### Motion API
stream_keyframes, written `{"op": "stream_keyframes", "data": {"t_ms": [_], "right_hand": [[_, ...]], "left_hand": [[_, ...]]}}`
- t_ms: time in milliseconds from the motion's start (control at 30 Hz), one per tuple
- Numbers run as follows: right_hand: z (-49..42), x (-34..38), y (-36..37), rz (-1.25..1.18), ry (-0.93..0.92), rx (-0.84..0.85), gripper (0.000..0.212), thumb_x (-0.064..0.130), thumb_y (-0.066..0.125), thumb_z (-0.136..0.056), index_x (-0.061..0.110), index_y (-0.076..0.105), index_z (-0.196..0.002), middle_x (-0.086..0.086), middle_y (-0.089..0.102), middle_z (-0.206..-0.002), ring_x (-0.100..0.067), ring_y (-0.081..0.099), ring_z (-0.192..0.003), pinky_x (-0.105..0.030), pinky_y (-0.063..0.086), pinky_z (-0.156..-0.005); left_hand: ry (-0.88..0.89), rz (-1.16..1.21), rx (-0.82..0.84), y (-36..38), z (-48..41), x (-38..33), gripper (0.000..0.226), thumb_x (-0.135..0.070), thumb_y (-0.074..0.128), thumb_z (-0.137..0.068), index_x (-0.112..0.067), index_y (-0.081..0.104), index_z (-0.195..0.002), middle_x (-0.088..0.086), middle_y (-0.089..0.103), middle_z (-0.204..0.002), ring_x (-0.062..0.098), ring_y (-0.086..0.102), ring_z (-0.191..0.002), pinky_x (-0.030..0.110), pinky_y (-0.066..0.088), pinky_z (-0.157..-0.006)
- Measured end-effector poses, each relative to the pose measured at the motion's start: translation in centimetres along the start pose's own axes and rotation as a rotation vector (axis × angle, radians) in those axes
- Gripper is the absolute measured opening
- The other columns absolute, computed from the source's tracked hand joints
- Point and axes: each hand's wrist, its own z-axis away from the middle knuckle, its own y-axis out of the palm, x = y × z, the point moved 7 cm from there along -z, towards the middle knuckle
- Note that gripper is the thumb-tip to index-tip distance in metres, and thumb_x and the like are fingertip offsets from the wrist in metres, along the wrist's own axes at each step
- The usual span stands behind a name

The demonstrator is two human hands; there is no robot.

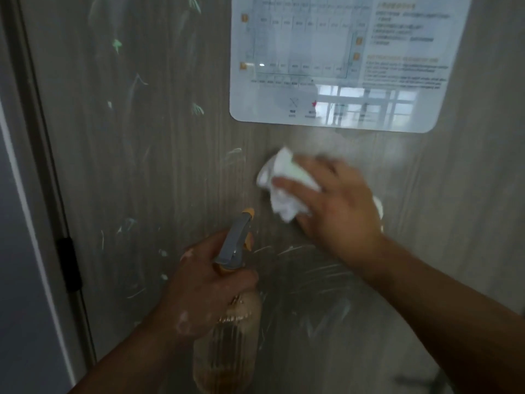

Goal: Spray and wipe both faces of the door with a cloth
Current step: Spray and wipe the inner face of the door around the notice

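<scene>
A grey wood-grain door (159,155) fills the view, marked with pale chalk-like scribbles and streaks. My right hand (338,203) presses a crumpled white cloth (279,183) flat against the door, just below a glossy sign. My left hand (210,282) grips the neck of a clear amber spray bottle (227,336) with a grey and orange trigger head (237,243), its nozzle pointing up at the door. The bottle hangs close in front of the door, lower left of the cloth.
A white laminated floor-plan sign (341,61) is stuck to the door's upper right. The door frame (37,137) and a black hinge (68,263) run down the left, with a grey wall (17,280) beyond.
</scene>
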Motion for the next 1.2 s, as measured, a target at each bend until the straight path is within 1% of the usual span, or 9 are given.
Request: {"op": "stream_keyframes", "data": {"t_ms": [67, 133, 300, 467, 600, 733, 967, 1100, 1200], "right_hand": [[5.6, 1.5, 1.7, 0.007, -0.120, 0.163, 0.080, 0.032, 0.088, -0.073, 0.037, 0.052, -0.144, -0.011, 0.055, -0.148, -0.037, 0.050, -0.124, -0.050, 0.048, -0.093], [9.4, 0.7, 1.6, 0.028, -0.175, 0.225, 0.079, 0.032, 0.084, -0.075, 0.037, 0.048, -0.146, -0.011, 0.056, -0.147, -0.036, 0.049, -0.121, -0.050, 0.051, -0.090], [7.8, -7.9, -4.3, 0.064, 0.114, -0.049, 0.043, 0.040, 0.059, -0.099, 0.030, 0.063, -0.141, -0.016, 0.057, -0.145, -0.045, 0.059, -0.110, -0.047, 0.048, -0.091], [6.8, -12.4, -7.1, 0.047, 0.362, -0.244, 0.040, 0.041, 0.067, -0.099, 0.022, 0.069, -0.134, -0.014, 0.061, -0.139, -0.041, 0.063, -0.111, -0.042, 0.049, -0.091], [7.2, -11.8, -6.5, 0.003, 0.340, -0.181, 0.048, 0.038, 0.067, -0.099, 0.022, 0.061, -0.143, -0.014, 0.053, -0.148, -0.039, 0.058, -0.122, -0.039, 0.045, -0.100], [8.4, -11.8, -6.3, 0.021, 0.300, -0.083, 0.055, 0.045, 0.059, -0.104, 0.021, 0.050, -0.152, -0.014, 0.045, -0.157, -0.039, 0.054, -0.127, -0.043, 0.044, -0.105], [10.1, -10.8, -7.0, -0.031, 0.444, -0.383, 0.044, 0.041, 0.073, -0.097, 0.016, 0.068, -0.132, -0.018, 0.058, -0.137, -0.026, 0.066, -0.111, -0.030, 0.054, -0.084], [11.1, -9.9, -5.9, 0.032, 0.404, -0.282, 0.055, 0.048, 0.061, -0.102, 0.020, 0.055, -0.149, -0.013, 0.051, -0.150, -0.030, 0.058, -0.126, -0.040, 0.053, -0.097], [11.8, -9.5, -5.4, 0.131, 0.412, -0.270, 0.055, 0.052, 0.055, -0.104, 0.025, 0.051, -0.152, -0.012, 0.050, -0.152, -0.036, 0.055, -0.126, -0.050, 0.051, -0.094]], "left_hand": [[0.015, -0.035, 0.014, 0.6, 0.2, -0.2, 0.034, -0.021, 0.076, -0.065, -0.028, 0.074, -0.098, -0.006, 0.055, -0.054, 0.011, 0.054, -0.051, 0.037, 0.052, -0.053], [0.032, -0.059, 0.018, 1.2, 0.6, -0.2, 0.036, -0.022, 0.077, -0.064, -0.028, 0.074, -0.099, -0.005, 0.055, -0.056, 0.011, 0.053, -0.053, 0.037, 0.051, -0.052], [-0.001, 0.008, 0.057, 3.6, 1.3, 0.5, 0.038, -0.013, 0.076, -0.063, -0.022, 0.073, -0.099, -0.004, 0.046, -0.054, 0.017, 0.043, -0.051, 0.037, 0.044, -0.050], [0.053, -0.091, 0.113, 6.3, 1.5, 0.2, 0.036, -0.015, 0.074, -0.062, -0.020, 0.071, -0.097, -0.013, 0.050, -0.055, 0.007, 0.042, -0.050, 0.030, 0.041, -0.054], [0.006, -0.096, 0.176, 8.6, 1.7, 0.6, 0.034, -0.015, 0.072, -0.063, -0.017, 0.068, -0.097, -0.007, 0.050, -0.053, 0.011, 0.047, -0.047, 0.029, 0.043, -0.047], [0.007, -0.161, 0.186, 10.1, 2.3, 1.6, 0.032, -0.021, 0.073, -0.062, -0.014, 0.068, -0.093, -0.007, 0.053, -0.059, 0.009, 0.048, -0.053, 0.030, 0.045, -0.053], [-0.031, -0.120, 0.254, 13.1, 4.4, 4.0, 0.030, -0.018, 0.072, -0.065, -0.018, 0.067, -0.094, -0.009, 0.053, -0.055, 0.010, 0.049, -0.048, 0.029, 0.044, -0.049], [-0.037, -0.137, 0.254, 14.0, 5.3, 5.8, 0.029, -0.022, 0.071, -0.063, -0.020, 0.068, -0.092, -0.012, 0.055, -0.058, 0.010, 0.051, -0.053, 0.030, 0.046, -0.053], [-0.021, -0.138, 0.249, 14.1, 5.7, 6.0, 0.024, -0.019, 0.072, -0.065, -0.018, 0.067, -0.088, -0.004, 0.058, -0.064, 0.011, 0.053, -0.058, 0.026, 0.046, -0.054]]}}
